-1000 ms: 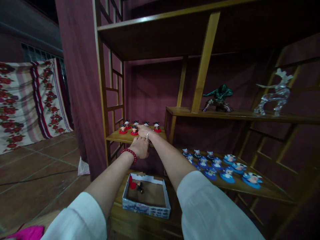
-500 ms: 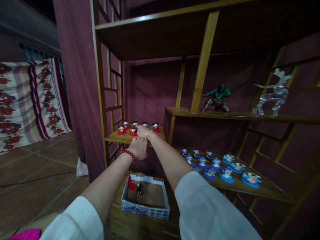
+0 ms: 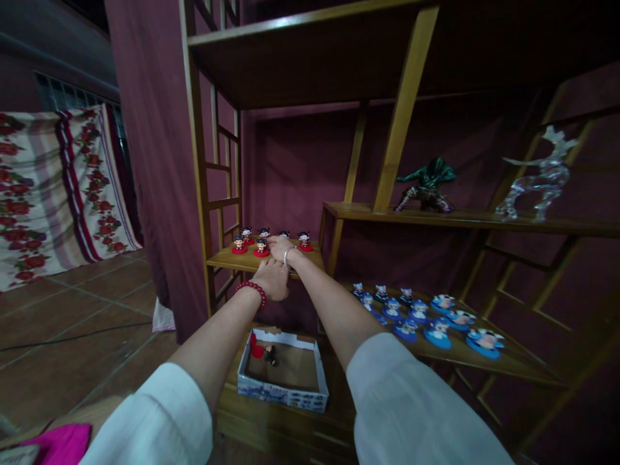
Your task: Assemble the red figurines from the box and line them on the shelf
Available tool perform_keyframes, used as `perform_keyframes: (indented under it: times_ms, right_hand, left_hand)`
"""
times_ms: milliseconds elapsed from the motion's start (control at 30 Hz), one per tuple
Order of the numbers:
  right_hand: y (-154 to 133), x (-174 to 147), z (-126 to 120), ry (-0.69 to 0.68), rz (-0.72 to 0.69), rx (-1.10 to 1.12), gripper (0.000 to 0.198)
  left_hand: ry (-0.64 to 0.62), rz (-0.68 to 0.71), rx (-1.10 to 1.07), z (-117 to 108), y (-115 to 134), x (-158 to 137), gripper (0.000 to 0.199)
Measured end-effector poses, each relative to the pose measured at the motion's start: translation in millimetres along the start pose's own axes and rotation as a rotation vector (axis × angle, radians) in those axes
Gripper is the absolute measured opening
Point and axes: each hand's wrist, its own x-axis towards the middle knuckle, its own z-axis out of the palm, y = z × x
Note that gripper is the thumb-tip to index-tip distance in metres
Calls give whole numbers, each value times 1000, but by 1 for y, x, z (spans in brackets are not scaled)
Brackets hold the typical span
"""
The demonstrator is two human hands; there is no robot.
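My left hand (image 3: 272,279), with a red bead bracelet, is at the front edge of the small left shelf (image 3: 227,260). Its fingers are curled, and what they may hold is hidden. Just above and behind it my right hand (image 3: 282,249), wearing a silver bangle, reaches over the shelf with closed fingers; anything in them is out of sight. Close to the right fingertips sits a small figurine (image 3: 261,246) on a red round base. Another figurine (image 3: 239,244) stands left of it. A back row includes a figurine (image 3: 304,240) right of my hands and one partly hidden behind them.
Below is an open cardboard box (image 3: 283,399) holding a dark figurine (image 3: 270,355) and red bases (image 3: 256,350). The lower right shelf carries several blue-based figurines (image 3: 438,332). Higher up stand a green-and-purple statue (image 3: 429,184) and a clear deer figure (image 3: 537,181). A curtain (image 3: 155,161) hangs left.
The view has shifted slightly, so the shelves and box sit a little differently in frame. Both hands remain close together at the small shelf, with little visible movement relative to the figurines.
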Motion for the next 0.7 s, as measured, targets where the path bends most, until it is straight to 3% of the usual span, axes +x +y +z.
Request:
perform_keyframes:
  times_ms: [367,567,700]
  right_hand:
    - [-3,-36,-6,169,106,131,43]
    - [-4,-85,-8,292,87,141,41]
    - [-8,-128,-9,369,-26,15,39]
  left_hand:
    - [81,-14,-4,6,2,-6,54]
    - [176,-111,-56,15,11,-12,66]
    - [258,-135,-21,25,21,-26,62]
